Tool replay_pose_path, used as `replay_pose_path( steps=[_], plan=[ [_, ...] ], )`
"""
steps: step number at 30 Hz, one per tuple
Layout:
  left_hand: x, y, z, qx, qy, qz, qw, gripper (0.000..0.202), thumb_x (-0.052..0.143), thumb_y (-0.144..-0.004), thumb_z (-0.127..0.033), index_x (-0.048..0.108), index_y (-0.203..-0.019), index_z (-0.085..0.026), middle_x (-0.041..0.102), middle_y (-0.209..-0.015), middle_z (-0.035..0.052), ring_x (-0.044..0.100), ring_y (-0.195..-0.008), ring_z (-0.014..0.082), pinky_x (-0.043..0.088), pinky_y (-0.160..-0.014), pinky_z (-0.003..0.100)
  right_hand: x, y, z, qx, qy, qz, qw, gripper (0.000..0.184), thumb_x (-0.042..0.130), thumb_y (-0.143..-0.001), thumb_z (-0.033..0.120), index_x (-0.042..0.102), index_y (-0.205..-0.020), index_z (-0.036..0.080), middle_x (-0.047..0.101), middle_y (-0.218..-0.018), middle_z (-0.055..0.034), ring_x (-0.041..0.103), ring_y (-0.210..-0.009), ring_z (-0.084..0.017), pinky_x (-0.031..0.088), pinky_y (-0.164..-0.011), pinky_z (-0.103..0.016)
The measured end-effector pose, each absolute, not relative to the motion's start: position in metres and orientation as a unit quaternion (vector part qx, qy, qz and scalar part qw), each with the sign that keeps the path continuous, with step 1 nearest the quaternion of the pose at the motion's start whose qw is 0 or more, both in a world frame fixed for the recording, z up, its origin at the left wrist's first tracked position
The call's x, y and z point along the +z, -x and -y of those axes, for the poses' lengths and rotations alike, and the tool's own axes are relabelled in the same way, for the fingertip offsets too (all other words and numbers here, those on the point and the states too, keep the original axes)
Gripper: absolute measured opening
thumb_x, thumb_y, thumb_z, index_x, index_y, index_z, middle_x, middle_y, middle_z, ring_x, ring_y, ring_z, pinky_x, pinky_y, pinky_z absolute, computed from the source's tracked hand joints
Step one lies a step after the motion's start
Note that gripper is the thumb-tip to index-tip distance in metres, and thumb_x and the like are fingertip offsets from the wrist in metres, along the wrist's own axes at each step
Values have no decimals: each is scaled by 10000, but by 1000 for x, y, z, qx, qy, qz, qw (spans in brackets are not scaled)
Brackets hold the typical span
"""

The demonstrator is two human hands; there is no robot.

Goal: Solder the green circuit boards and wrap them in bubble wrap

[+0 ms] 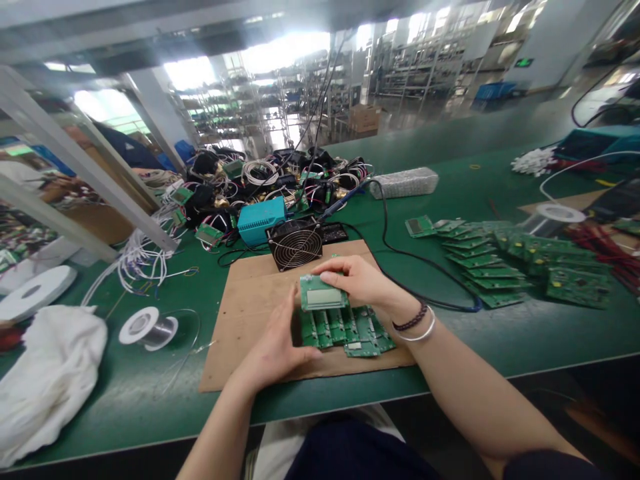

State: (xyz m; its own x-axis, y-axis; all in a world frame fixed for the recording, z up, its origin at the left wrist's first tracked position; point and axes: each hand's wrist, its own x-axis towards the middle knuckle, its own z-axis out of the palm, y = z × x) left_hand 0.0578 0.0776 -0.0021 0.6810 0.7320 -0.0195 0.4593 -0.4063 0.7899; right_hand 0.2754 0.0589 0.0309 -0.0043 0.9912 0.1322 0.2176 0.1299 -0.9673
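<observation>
My right hand (357, 280) grips a green circuit board (323, 293) with a pale rectangular display, thumb on top near its upper right edge. This board is held above a group of overlapping green circuit boards (325, 330) on a brown cardboard sheet (245, 317). On the left side of that group is my left hand (275, 340), its thumb and fingers spread apart around the boards' left end. One board with a small display (363, 348) lies at the front of the group.
Behind the cardboard stand a black fan (297, 245) and a teal box (261, 220), before a heap of cables. Solder spool (149, 329) and white cloth (55, 373) lie left. Rows of green boards (493, 270) and a black cable (420, 287) lie right.
</observation>
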Motion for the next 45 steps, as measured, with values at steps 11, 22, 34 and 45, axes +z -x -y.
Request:
replay_pose_path(
  steps=[11,22,34,45],
  plan=[
    [28,-38,-95,230,-732,-425,480,368,523,-804,-430,670,-1049,-197,703,-967,52,634,-913,208,503,-868,359,30,-272,-58,433,518,552,489,469,548,-800,508,674,-1055,135,656,-662,-15,511,-489,-79,419,-462,-203],
    [15,-45,-113,83,-855,-336,387,453,499,-787,-252,547,-1238,-254,580,-1293,57,509,-1233,208,354,-1097,419,18,-311,-71,216,711,499,446,256,562,-805,279,685,-975,133,701,-829,-89,632,-735,-178,492,-723,-332],
    [30,-94,-78,39,-923,-259,283,734,684,-715,-385,418,-1381,-229,450,-1440,113,400,-1342,280,332,-1117,470,34,-310,-21,176,659,659,315,645,750,-701,294,546,-1306,201,571,-1339,-123,515,-1249,-294,360,-1085,-472],
    [16,-121,-84,-12,-941,-247,231,916,709,-624,-326,311,-1444,-232,558,-1260,129,522,-1183,319,424,-1012,463,-17,-302,38,256,600,690,314,870,731,-659,194,342,-1437,190,433,-1448,-161,382,-1366,-288,293,-1146,-490]
  ],
)
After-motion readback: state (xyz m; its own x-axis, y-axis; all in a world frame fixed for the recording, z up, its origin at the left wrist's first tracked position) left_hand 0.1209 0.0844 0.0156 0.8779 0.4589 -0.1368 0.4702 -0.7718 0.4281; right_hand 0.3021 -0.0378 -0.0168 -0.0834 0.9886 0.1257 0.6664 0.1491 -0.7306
